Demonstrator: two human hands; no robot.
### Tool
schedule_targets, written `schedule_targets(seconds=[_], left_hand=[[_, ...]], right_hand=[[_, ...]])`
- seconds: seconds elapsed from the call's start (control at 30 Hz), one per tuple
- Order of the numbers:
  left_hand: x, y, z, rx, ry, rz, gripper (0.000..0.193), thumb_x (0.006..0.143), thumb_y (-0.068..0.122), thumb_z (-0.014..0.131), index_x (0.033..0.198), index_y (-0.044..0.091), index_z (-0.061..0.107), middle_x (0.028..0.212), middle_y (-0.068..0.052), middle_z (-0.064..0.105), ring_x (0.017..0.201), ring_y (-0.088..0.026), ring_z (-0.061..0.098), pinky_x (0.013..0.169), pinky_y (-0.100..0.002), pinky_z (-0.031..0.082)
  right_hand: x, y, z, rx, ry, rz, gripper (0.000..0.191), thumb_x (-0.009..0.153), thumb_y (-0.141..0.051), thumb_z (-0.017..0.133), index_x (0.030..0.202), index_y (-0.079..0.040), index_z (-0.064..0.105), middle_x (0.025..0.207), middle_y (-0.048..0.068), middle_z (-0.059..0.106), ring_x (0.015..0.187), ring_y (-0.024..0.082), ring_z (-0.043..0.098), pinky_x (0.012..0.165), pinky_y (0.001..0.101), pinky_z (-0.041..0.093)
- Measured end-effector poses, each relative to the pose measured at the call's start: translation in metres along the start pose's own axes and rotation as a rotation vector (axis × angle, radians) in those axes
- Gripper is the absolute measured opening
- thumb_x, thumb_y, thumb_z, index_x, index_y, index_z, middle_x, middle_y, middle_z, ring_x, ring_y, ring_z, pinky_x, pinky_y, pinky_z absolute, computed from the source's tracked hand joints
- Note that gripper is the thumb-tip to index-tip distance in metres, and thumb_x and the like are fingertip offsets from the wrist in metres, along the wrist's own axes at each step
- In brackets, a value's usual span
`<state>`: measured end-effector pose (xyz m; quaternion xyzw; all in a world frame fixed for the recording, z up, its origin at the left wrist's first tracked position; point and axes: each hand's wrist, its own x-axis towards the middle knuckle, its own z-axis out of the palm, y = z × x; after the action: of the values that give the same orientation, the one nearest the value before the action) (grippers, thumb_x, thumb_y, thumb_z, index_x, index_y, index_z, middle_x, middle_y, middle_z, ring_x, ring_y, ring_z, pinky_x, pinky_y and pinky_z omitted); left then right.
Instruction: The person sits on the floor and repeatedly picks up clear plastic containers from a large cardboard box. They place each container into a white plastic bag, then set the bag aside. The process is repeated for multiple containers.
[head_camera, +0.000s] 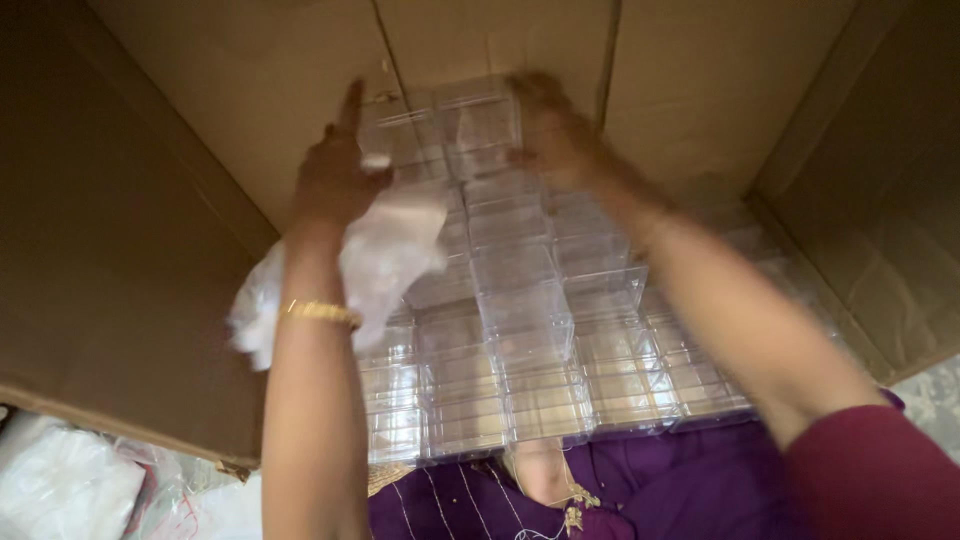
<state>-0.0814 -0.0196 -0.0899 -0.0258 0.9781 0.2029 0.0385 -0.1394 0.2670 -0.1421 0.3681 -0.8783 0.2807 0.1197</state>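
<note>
Both hands reach into the cardboard box (150, 250) at upper centre. The left hand (335, 180) and right hand (555, 130) clasp a clear plastic box (450, 130) between them, above stacked clear boxes (520, 350); a white plastic wrap (385, 255) hangs by the left wrist.

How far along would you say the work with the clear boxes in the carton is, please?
Done: many clear plastic boxes already sit in rows inside the cardboard carton. In hand: the left hand, holding crumpled white plastic wrap, and the right hand grip boxes at the far end. What remains cannot be judged.
</note>
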Motion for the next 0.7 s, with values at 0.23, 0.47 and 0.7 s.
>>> schedule_targets(seconds=[0.23, 0.47, 0.7], left_hand=[[-0.047, -0.01, 0.005, -0.291, 0.349, 0.056, 0.053, 0.095, 0.011, 0.062, 0.147, 0.019, 0.051, 0.149, -0.007, 0.061, 0.08, -0.025, 0.075, 0.084, -0.035, 0.056], [-0.244, -0.015, -0.059, -0.456, 0.168, 0.029, 0.073, 0.073, -0.007, 0.068, 0.143, 0.015, 0.061, 0.14, -0.013, 0.067, 0.114, -0.028, 0.072, 0.086, -0.039, 0.061], [-0.302, 0.072, 0.03, -0.371, -0.05, 0.235, 0.078, 0.076, 0.011, 0.084, 0.146, 0.027, 0.053, 0.128, -0.019, 0.069, 0.097, -0.035, 0.073, 0.072, -0.041, 0.059]], right_hand=[[-0.026, -0.024, -0.019, 0.027, 0.191, 0.368, 0.059, 0.085, 0.001, 0.069, 0.141, -0.001, 0.05, 0.138, 0.025, 0.051, 0.121, 0.046, 0.053, 0.092, 0.0546, 0.048], [-0.137, -0.047, -0.149, 0.422, 0.134, 0.713, 0.073, 0.088, -0.021, 0.081, 0.151, -0.003, 0.049, 0.132, 0.01, 0.066, 0.116, 0.026, 0.069, 0.092, 0.036, 0.061], [-0.218, -0.11, -0.138, 0.279, -0.333, 0.728, 0.08, 0.072, -0.043, 0.081, 0.145, -0.02, 0.056, 0.127, 0.012, 0.059, 0.114, 0.028, 0.064, 0.093, 0.0412, 0.056]])
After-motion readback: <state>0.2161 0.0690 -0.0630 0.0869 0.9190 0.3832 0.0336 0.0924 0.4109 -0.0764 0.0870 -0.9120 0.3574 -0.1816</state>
